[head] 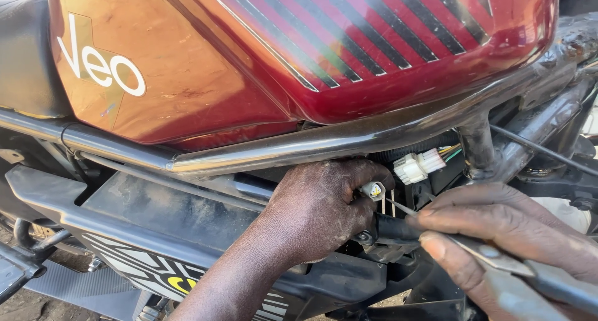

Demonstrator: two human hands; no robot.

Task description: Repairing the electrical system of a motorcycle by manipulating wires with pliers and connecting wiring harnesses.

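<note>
Dusty ground shows only at seven o'clock; everything else is the side of a motorcycle seen close up. Its red fuel tank fills the upper half, with a steel frame tube running beneath it from nine o'clock toward two o'clock. Open room is scant: the working gap lies between that tube and the black side panel below, crowded by a white plug with coloured wires at about two o'clock from centre.

Reaching up from six o'clock, the left hand has its wrist bent and its fingers curled tight around a small white connector, pinched at the fingertips just right of centre. Coming in from four o'clock, the right hand is closed on the handles of pliers, whose thin tip points at the connector and stops just beside it.

On the tank, white lettering sits at ten o'clock on a paler patch, and dark diagonal stripes with pale edging fan out at twelve to one o'clock. A black-and-white patterned decal with a yellow spot lies on the lower panel at six o'clock.
</note>
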